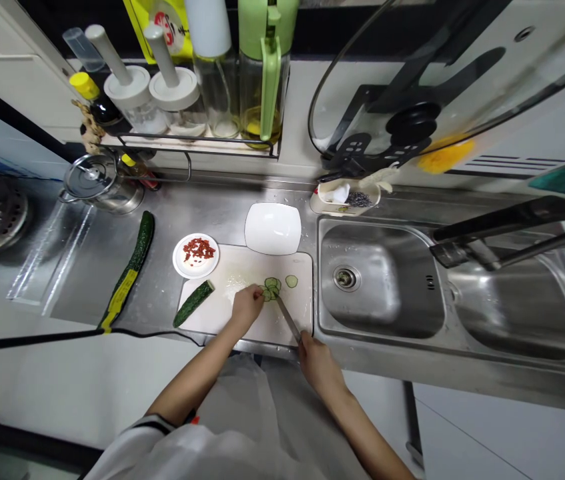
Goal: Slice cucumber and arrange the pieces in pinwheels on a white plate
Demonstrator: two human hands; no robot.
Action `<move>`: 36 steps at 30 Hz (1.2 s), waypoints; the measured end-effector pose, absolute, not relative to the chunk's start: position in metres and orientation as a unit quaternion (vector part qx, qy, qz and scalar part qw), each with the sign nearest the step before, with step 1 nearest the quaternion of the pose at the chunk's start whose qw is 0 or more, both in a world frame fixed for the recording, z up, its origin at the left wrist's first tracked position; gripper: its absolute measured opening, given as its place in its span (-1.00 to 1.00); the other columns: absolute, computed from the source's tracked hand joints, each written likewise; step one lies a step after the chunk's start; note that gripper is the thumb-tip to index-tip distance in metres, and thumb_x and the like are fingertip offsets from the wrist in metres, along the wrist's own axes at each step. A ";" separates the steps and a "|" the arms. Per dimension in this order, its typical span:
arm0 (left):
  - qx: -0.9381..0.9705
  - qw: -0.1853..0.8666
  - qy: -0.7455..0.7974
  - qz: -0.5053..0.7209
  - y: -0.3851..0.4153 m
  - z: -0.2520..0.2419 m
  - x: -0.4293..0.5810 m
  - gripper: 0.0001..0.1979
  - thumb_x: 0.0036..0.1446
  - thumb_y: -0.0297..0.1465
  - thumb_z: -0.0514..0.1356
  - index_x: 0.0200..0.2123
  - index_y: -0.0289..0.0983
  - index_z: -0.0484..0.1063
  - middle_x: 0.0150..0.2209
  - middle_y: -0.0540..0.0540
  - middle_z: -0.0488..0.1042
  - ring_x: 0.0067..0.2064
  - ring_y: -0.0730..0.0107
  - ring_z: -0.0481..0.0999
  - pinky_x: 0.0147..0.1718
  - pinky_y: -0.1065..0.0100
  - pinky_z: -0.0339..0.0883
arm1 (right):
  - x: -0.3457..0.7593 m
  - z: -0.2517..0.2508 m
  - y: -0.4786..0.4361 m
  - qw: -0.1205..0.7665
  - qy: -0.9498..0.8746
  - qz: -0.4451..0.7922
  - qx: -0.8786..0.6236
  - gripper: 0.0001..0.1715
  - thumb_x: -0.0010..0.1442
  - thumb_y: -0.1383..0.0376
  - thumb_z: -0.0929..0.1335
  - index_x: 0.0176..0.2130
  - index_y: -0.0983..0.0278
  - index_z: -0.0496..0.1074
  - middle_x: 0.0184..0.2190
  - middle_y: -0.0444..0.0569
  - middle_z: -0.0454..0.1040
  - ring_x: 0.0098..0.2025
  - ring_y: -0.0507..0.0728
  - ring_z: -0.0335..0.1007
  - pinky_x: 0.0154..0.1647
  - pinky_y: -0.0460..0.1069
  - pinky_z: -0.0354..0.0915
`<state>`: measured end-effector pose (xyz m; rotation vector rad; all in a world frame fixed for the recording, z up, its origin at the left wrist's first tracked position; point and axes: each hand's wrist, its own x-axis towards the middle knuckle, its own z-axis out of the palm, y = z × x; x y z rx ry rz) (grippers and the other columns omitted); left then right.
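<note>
My right hand [318,363] is wrapped round the handle of a kitchen knife [289,319], whose blade slants up and left to several thin cucumber slices [271,287]. My left hand [247,304] is closed, its fingertips pinched on the left edge of those slices. One more cucumber slice [291,281] lies apart to the right. All of this is on a pale cutting board [242,263] with wet marks. A cut length of cucumber [193,303] rests at the board's left edge, skin side up.
A small white plate of chopped red pieces [197,249] overlaps the board's top left corner. Behind the board is a white dish [273,228]. Further left lies a whole cucumber [135,257] with a yellow label. A double sink [382,280] is on the right; a condiment rack [197,140] hangs behind.
</note>
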<state>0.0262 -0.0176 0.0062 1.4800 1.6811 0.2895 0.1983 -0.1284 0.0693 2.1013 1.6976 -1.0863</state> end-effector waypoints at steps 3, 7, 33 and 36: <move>0.583 0.432 0.676 0.131 -0.015 0.007 0.019 -0.87 0.01 -0.45 0.16 -0.39 -0.23 0.52 -0.40 0.01 0.54 -0.34 0.46 0.47 -0.33 0.48 0.22 | 0.194 0.071 -0.125 0.120 0.587 -0.369 0.710 -0.77 0.27 0.43 0.12 -0.16 0.29 0.29 -0.31 0.02 0.50 -0.30 0.10 0.46 -0.46 -0.08 -0.02; 0.587 0.422 0.678 0.132 -0.010 0.006 -0.003 -0.84 0.02 -0.43 0.14 -0.42 -0.23 0.55 -0.45 0.03 0.53 -0.36 0.46 0.47 -0.37 0.49 0.21 | 0.184 0.074 -0.119 0.146 0.601 -0.368 0.695 -0.74 0.26 0.44 0.12 -0.14 0.28 0.30 -0.28 0.02 0.49 -0.29 0.11 0.46 -0.47 -0.09 0.02; 0.582 0.375 0.715 0.095 -0.005 0.006 -0.027 -0.81 0.02 -0.43 0.11 -0.43 -0.27 0.54 -0.47 -0.03 0.52 -0.42 0.47 0.44 -0.38 0.48 0.19 | 0.145 0.067 -0.099 0.182 0.666 -0.345 0.635 -0.56 0.22 0.51 0.09 0.05 0.34 0.24 -0.22 0.12 0.45 -0.16 0.14 0.44 -0.30 -0.09 0.23; 0.580 0.375 0.716 0.103 -0.006 0.003 -0.027 -0.82 0.02 -0.43 0.12 -0.44 -0.26 0.54 -0.47 -0.03 0.52 -0.42 0.48 0.44 -0.38 0.49 0.19 | 0.143 0.071 -0.096 0.192 0.664 -0.349 0.633 -0.56 0.22 0.51 0.09 0.04 0.33 0.25 -0.22 0.12 0.45 -0.14 0.15 0.43 -0.30 -0.08 0.23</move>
